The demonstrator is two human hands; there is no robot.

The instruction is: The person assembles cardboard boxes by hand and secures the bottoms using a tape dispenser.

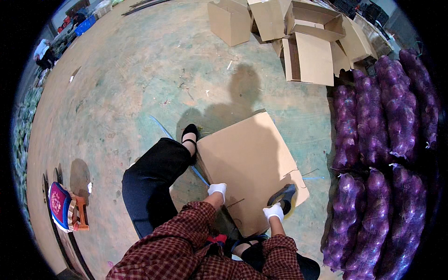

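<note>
A large cardboard box lies on the floor before me, its flat brown top facing up. My left hand, in a white glove, is closed at the box's near left edge. A thin blue strap runs up to its fingers from the floor on the left. My right hand, also white-gloved, is closed at the near right part of the top. It meets a dark grey curved object with a yellowish round edge, whose kind I cannot make out. A short blue strap end shows beyond the box's right side.
Net bags of purple onions stand in rows on the right. Empty cardboard boxes are heaped at the far right. A small wooden stool with a cushion stands left. My black shoe is beside the box. Another person is far left.
</note>
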